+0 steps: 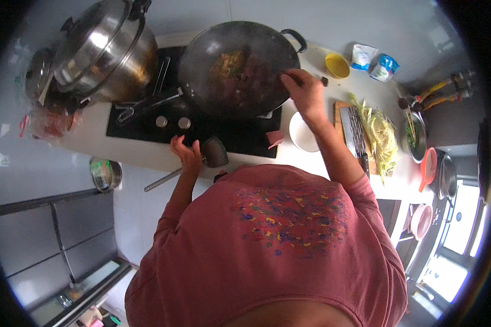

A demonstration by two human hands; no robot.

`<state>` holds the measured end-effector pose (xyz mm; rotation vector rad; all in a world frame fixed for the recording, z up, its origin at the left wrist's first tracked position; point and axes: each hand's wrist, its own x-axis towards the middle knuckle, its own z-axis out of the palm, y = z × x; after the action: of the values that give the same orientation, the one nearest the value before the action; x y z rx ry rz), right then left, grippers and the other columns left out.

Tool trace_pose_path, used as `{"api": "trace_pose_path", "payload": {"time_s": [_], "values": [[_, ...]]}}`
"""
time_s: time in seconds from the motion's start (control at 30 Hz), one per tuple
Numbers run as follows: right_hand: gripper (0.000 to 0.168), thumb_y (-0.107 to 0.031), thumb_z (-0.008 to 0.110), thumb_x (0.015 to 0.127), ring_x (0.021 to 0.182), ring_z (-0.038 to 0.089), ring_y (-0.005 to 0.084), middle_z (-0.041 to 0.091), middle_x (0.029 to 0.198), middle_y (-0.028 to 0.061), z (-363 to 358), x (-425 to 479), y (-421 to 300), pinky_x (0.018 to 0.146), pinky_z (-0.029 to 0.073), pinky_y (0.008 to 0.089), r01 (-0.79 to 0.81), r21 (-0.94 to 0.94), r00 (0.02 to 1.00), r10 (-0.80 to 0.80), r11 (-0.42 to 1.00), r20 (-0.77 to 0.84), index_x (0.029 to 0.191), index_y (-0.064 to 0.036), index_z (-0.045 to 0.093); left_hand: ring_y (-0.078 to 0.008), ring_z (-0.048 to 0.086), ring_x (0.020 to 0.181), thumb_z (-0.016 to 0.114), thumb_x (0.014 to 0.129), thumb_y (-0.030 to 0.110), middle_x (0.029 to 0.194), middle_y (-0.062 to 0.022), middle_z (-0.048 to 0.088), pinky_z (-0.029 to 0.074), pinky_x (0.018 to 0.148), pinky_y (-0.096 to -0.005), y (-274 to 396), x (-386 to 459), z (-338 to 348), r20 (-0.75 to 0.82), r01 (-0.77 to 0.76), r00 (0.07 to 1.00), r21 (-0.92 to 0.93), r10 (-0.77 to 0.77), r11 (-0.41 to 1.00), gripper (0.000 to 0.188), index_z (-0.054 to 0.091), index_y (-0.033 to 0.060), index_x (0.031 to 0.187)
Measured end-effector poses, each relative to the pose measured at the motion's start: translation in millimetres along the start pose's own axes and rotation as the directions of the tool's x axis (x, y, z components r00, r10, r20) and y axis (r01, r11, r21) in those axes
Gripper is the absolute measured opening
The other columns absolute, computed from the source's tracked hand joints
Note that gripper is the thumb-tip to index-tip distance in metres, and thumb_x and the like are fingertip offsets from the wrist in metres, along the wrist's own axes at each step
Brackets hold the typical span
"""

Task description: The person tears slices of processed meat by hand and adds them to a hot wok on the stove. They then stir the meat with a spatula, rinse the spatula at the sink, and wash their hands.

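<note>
Over the right rim of a dark wok (196, 45) is my right hand (305, 92), thumb and fingertips drawn together; nothing shows between them. Brownish cooked food (233, 77) lies in the bottom of the wok, blurred by haze. My left hand (187, 155) has its fingers apart, just in front of two round stove knobs (184, 123). A wok spatula (215, 153) lies at the front edge of the black cooktop (237, 137). Its handle passes under my left wrist and sticks out past the counter edge.
A large lidded steel pot (118, 61) stands left of the wok. To the right are a white bowl (304, 133), a yellow bowl (337, 66), and a cleaver (354, 126) beside cabbage (380, 135) on a cutting board (338, 107). Farther right, chopsticks rest in a metal bowl (420, 141) holding greens.
</note>
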<state>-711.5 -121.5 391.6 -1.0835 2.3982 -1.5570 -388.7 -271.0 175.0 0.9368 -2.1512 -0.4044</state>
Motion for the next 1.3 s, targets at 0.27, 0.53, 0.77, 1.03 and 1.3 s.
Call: {"api": "trace_pose_path", "payload": {"time_s": [0.27, 0.53, 0.77, 1.03, 1.3], "values": [[0.019, -0.016, 0.063, 0.081, 0.064, 0.062, 0.0131, 0.067, 0.076, 0.0114, -38.8, 23.1, 7.3, 0.06, 0.049, 0.0258, -0.045, -0.066, 0.994, 0.051, 0.997, 0.093, 0.087, 0.002, 0.065, -0.038, 0.031, 0.115, 0.055, 0.084, 0.02, 0.124, -0.0263, 0.028, 0.026, 0.098, -0.0494, 15.4, 2.8, -8.4, -0.187, 0.063, 0.979, -0.08, -0.077, 0.995, 0.045, 0.033, -0.0045, 0.116], [0.009, -0.013, 0.058, 0.074, 0.067, 0.061, 0.0298, 0.06, 0.075, 0.0125, 53.7, 2.2, -75.1, 0.054, 0.05, 0.0369, 0.809, -0.371, 0.582, -0.713, 0.457, 0.391, 0.08, -0.007, 0.061, -0.0346, 0.033, 0.111, 0.052, 0.086, 0.025, 0.122, -0.0245, 0.033, 0.026, 0.097, -0.0477, 18.5, 3.6, -20.4, -0.323, 0.016, 0.944, -0.142, -0.061, 0.99, 0.044, 0.036, -0.0039, 0.115], [0.019, -0.013, 0.061, 0.076, 0.094, 0.052, 0.0273, 0.053, 0.098, 0.0184, 167.4, -133.3, -47.9, 0.07, 0.051, 0.0343, 0.855, 0.009, 0.126, -0.226, 0.518, 0.966, 0.091, 0.0, 0.063, -0.0346, 0.035, 0.111, 0.048, 0.088, 0.019, 0.122, -0.0238, 0.035, 0.027, 0.096, -0.0473, 6.9, -3.6, -11.8, -0.371, 0.118, 0.91, -0.195, -0.185, 0.974, 0.033, 0.042, -0.0034, 0.112], [0.017, -0.015, 0.064, 0.075, 0.087, 0.054, 0.0252, 0.058, 0.095, 0.0115, 148.3, -120.7, -54.6, 0.065, 0.051, 0.0308, 0.834, -0.003, 0.24, -0.36, 0.551, 0.902, 0.089, -0.005, 0.065, -0.0352, 0.035, 0.115, 0.059, 0.082, 0.013, 0.121, -0.0225, 0.038, 0.028, 0.095, -0.0463, -6.0, -41.8, -72.8, -0.164, 0.02, 0.986, 0.236, 0.019, 0.972, 0.027, 0.051, 0.0007, 0.105], [0.016, -0.02, 0.06, 0.083, 0.063, 0.062, 0.0193, 0.064, 0.073, 0.011, 39.7, 35.0, -66.1, 0.061, 0.051, 0.032, 0.355, -0.37, 0.842, -0.121, 0.859, 0.526, 0.086, -0.006, 0.066, -0.0314, 0.043, 0.1, 0.064, 0.075, 0.008, 0.104, -0.0127, 0.048, 0.034, 0.087, -0.0461, -19.7, -46.8, -107.4, 0.311, -0.071, 0.95, 0.184, 0.011, 0.98, 0.023, 0.058, 0.008, 0.097]]}}
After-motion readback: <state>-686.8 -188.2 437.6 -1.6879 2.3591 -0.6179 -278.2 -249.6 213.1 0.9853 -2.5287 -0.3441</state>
